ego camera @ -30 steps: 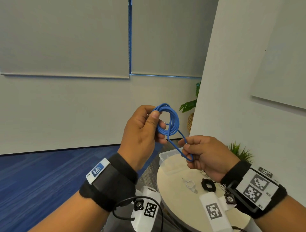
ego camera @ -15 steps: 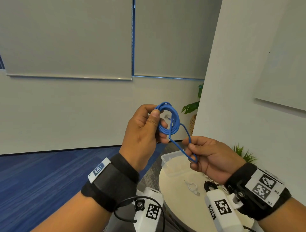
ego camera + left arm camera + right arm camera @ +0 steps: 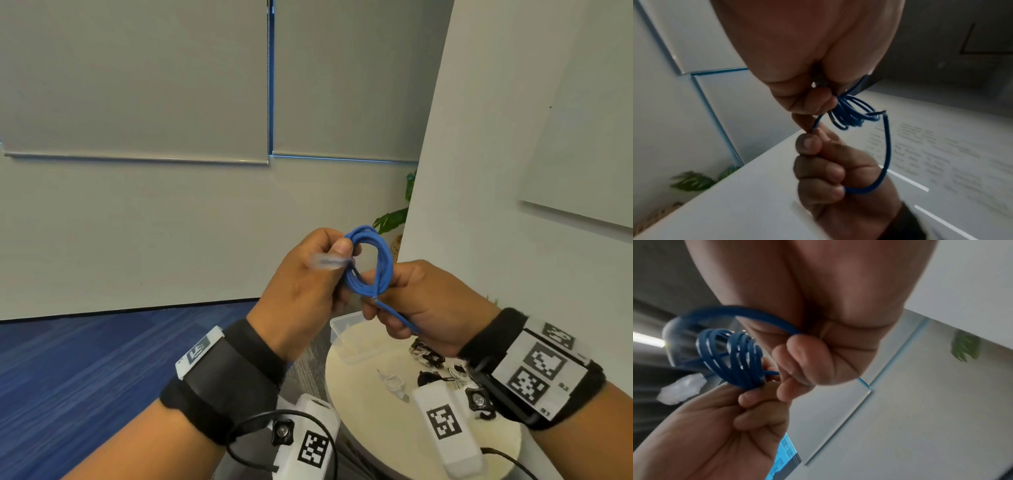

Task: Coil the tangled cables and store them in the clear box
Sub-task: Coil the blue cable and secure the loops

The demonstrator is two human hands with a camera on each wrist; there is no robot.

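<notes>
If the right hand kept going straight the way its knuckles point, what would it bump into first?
Most likely the blue cable coil that the left hand holds, then that hand's fingers. The right hand points leftward at them, already almost touching, though depth is hard to judge.

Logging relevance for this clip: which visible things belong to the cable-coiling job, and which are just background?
Job:
blue cable, held by left hand and right hand
clear box
small cables on table

Background:
round table
potted plants
window blinds
</notes>
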